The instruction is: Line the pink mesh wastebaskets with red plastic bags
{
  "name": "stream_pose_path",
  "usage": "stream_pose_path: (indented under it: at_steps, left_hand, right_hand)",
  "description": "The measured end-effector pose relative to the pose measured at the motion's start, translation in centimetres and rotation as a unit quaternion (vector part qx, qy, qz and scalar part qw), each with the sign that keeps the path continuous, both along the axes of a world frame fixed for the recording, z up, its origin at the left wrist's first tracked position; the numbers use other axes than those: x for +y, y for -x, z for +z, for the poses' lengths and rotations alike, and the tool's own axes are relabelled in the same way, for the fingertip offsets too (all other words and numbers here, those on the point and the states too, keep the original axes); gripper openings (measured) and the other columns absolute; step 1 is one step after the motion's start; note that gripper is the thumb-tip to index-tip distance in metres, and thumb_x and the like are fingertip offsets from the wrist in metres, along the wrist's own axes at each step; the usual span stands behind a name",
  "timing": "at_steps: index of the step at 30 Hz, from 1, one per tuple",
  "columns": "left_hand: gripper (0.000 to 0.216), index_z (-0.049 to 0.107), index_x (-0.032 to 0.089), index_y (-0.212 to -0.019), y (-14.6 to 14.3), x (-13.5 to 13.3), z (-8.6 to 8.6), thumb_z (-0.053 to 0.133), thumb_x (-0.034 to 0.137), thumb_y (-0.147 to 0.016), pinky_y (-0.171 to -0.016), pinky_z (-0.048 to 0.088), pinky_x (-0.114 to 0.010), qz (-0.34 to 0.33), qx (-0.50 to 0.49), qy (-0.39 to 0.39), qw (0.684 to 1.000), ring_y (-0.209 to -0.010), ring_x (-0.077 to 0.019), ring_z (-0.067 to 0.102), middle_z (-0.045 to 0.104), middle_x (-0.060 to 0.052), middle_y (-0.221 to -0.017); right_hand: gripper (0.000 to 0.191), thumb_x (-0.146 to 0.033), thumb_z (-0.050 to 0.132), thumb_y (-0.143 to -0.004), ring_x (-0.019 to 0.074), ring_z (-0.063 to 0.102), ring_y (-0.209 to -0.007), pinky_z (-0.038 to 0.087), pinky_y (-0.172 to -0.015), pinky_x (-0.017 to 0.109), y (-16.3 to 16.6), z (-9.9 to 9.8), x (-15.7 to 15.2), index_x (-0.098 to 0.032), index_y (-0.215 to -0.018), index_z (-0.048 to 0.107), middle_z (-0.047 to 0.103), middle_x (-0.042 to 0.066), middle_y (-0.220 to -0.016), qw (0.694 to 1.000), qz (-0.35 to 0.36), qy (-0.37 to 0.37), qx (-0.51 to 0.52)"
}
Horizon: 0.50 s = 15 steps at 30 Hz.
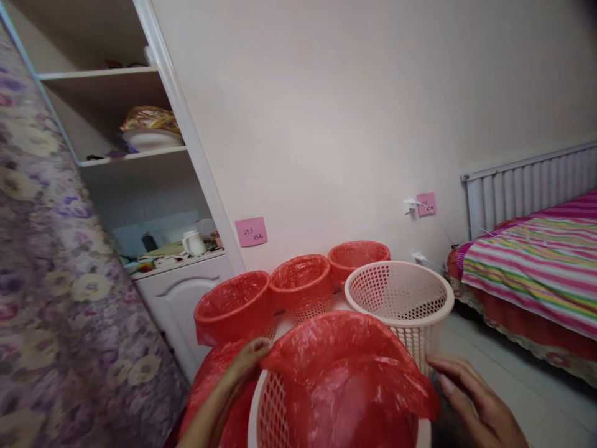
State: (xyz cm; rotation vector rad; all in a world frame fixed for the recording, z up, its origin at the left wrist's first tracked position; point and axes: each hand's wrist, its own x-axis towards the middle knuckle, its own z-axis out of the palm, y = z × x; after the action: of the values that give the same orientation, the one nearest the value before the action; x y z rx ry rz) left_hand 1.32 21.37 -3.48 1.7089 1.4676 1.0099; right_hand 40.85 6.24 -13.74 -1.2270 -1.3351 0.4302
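Observation:
A pale mesh basket (273,404) sits right in front of me with a red plastic bag (345,367) partly pulled over its rim. My left hand (242,367) grips the bag's edge at the basket's left side. My right hand (471,398) hovers at the basket's right side, fingers spread, holding nothing. Behind stand three baskets lined with red bags (233,305), (303,283), (357,255) and one bare pale basket (401,298) with no bag.
A white shelf unit (153,149) with dishes and a cupboard stands at the left, beside a flowered cloth (51,261). A bed with a striped cover (532,261) and a radiator (527,186) are at the right. Pink notes (250,231) hang on the wall.

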Motion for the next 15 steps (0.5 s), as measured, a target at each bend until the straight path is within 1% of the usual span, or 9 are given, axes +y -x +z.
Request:
stream_pose_path:
  at_steps: [2, 4, 6, 7, 9, 10, 11, 13, 15]
  left_hand:
    - [0.043, 0.061, 0.022, -0.074, 0.2, -1.3, 1.4, 0.063, 0.064, -0.063, -0.071, 0.053, -0.038, 0.046, 0.016, -0.062, 0.997, -0.074, -0.0241, 0.064, 0.065, -0.003, -0.071]
    - [0.043, 0.064, 0.022, -0.088, -0.8, -3.3, 3.0, 0.061, 0.062, -0.071, -0.091, 0.05, -0.041, 0.043, 0.04, -0.12, 0.991, -0.096, -0.0263, 0.064, 0.07, -0.006, -0.094]
    - [0.042, 0.067, 0.025, -0.108, -2.8, -6.1, 4.4, 0.064, 0.054, -0.078, -0.109, 0.039, -0.041, -0.038, 0.097, -0.133, 0.986, -0.118, -0.0256, 0.058, 0.067, -0.007, -0.121]
    - [0.052, 0.062, 0.027, -0.124, -4.0, -7.4, 4.8, 0.067, 0.051, -0.078, -0.116, 0.032, -0.045, -0.114, 0.172, -0.117, 0.971, -0.132, -0.0272, 0.048, 0.059, -0.008, -0.138]
    - [0.083, 0.049, 0.029, -0.142, -5.8, -9.7, 4.9, 0.079, 0.044, -0.067, -0.12, 0.022, -0.053, -0.187, 0.302, -0.047, 0.934, -0.144, -0.0337, 0.034, 0.046, -0.01, -0.153]
    - [0.086, 0.044, 0.029, -0.145, -6.3, -10.5, 4.7, 0.079, 0.039, -0.067, -0.12, 0.02, -0.057, -0.202, 0.345, -0.029, 0.916, -0.144, -0.0351, 0.033, 0.045, -0.011, -0.153]
    - [0.079, 0.047, 0.029, -0.144, -6.5, -11.1, 4.4, 0.076, 0.034, -0.071, -0.119, 0.022, -0.058, -0.204, 0.365, -0.031, 0.908, -0.141, -0.0344, 0.039, 0.051, -0.011, -0.148]
    - [0.049, 0.06, 0.029, -0.13, -5.9, -11.8, 3.7, 0.062, 0.023, -0.081, -0.117, 0.028, -0.056, -0.206, 0.37, -0.089, 0.902, -0.124, -0.0281, 0.057, 0.066, -0.008, -0.127]
    - [0.034, 0.069, 0.029, -0.11, -4.2, -12.4, 3.3, 0.057, 0.017, -0.081, -0.115, 0.036, -0.052, -0.208, 0.365, -0.171, 0.891, -0.11, -0.0245, 0.064, 0.071, -0.005, -0.113]
  right_hand:
    - [0.035, -0.044, 0.05, -0.094, 0.0297, 0.055, -0.128, 0.045, -0.11, 0.048, 0.3, 2.2, -0.5, -0.033, -0.123, 0.067, 0.062, 0.007, -0.135, 0.996, 0.008, -0.036, -0.077]
    - [0.041, -0.045, 0.052, -0.093, 0.0316, 0.05, -0.133, 0.038, -0.114, 0.056, 1.4, 4.1, -0.6, -0.033, -0.131, 0.061, 0.059, 0.006, -0.141, 0.985, 0.045, -0.032, -0.163]
    - [0.048, -0.047, 0.057, -0.091, 0.0347, 0.05, -0.134, 0.035, -0.114, 0.063, 2.8, 5.4, -0.6, -0.031, -0.136, 0.058, 0.06, 0.008, -0.141, 0.97, 0.073, -0.001, -0.232]
    - [0.048, -0.046, 0.057, -0.091, 0.0354, 0.052, -0.132, 0.038, -0.112, 0.064, 3.3, 5.8, -0.8, -0.029, -0.135, 0.059, 0.063, 0.009, -0.137, 0.964, 0.078, 0.004, -0.253]
    - [0.039, -0.04, 0.056, -0.092, 0.034, 0.059, -0.126, 0.046, -0.107, 0.059, 4.1, 6.1, -1.3, -0.025, -0.128, 0.064, 0.068, 0.01, -0.129, 0.958, 0.085, -0.029, -0.273]
    - [0.034, -0.035, 0.055, -0.093, 0.0317, 0.062, -0.121, 0.051, -0.104, 0.053, 4.4, 6.1, -1.8, -0.024, -0.122, 0.067, 0.071, 0.01, -0.124, 0.956, 0.086, -0.068, -0.271]
    - [0.029, -0.032, 0.055, -0.093, 0.029, 0.066, -0.115, 0.055, -0.099, 0.046, 4.6, 5.9, -2.2, -0.025, -0.118, 0.068, 0.073, 0.009, -0.119, 0.953, 0.089, -0.115, -0.265]
    - [0.025, -0.031, 0.055, -0.094, 0.0239, 0.073, -0.1, 0.06, -0.087, 0.034, 5.0, 5.2, -3.0, -0.028, -0.115, 0.067, 0.077, 0.006, -0.107, 0.942, 0.092, -0.207, -0.249]
    - [0.024, -0.035, 0.053, -0.096, 0.02, 0.074, -0.081, 0.061, -0.074, 0.027, 5.4, 4.0, -3.4, -0.03, -0.115, 0.066, 0.078, 0.002, -0.091, 0.927, 0.084, -0.267, -0.25]
